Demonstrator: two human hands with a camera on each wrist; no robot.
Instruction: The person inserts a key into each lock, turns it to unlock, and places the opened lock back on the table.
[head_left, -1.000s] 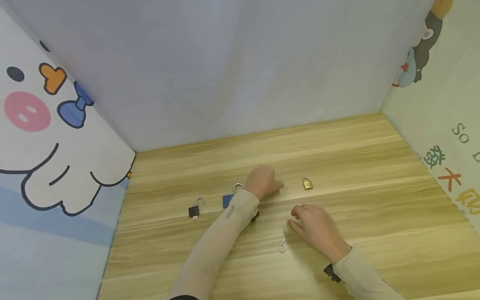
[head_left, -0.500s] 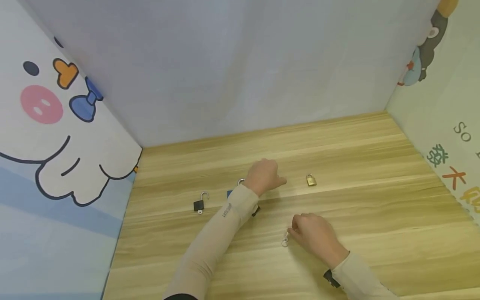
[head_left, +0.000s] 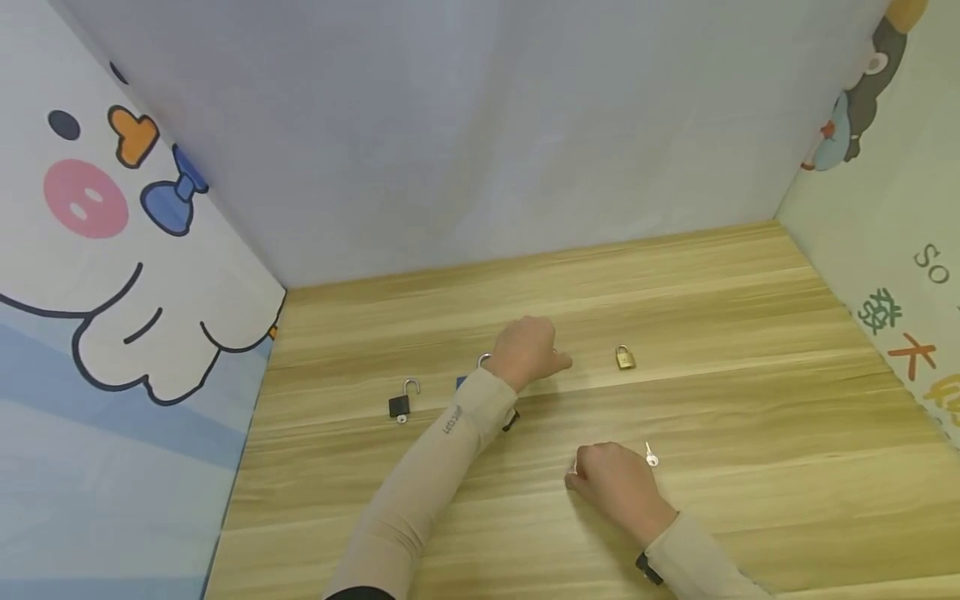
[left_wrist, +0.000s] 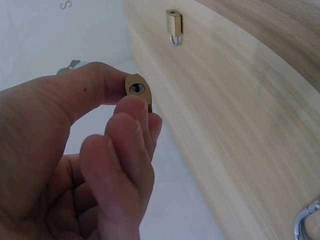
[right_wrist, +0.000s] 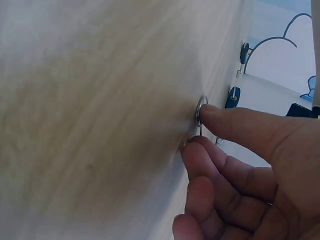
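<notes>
My left hand [head_left: 527, 354] pinches a small brass padlock [left_wrist: 134, 82] between thumb and fingers, its keyhole facing the wrist camera. That padlock is hidden by the hand in the head view. Lower and to the right, my right hand [head_left: 617, 487] holds a small metal key ring [right_wrist: 201, 111] at the table surface, the thumb pressed against it and the other fingers curled. Most of what hangs on the ring is hidden behind the fingers. Just right of this hand lies a loose silver key [head_left: 651, 456].
A second brass padlock [head_left: 625, 358] lies right of my left hand. To its left, a blue padlock [head_left: 461, 382] is partly covered by the left sleeve. Farther left lies a black padlock [head_left: 399, 406], its shackle open, with a key. Printed walls border the wooden table [head_left: 345, 325].
My right hand has come down to the key ring, taken hold of it and shifted slightly toward me. The loose silver key has come into view beside it. The left hand stays nearly still.
</notes>
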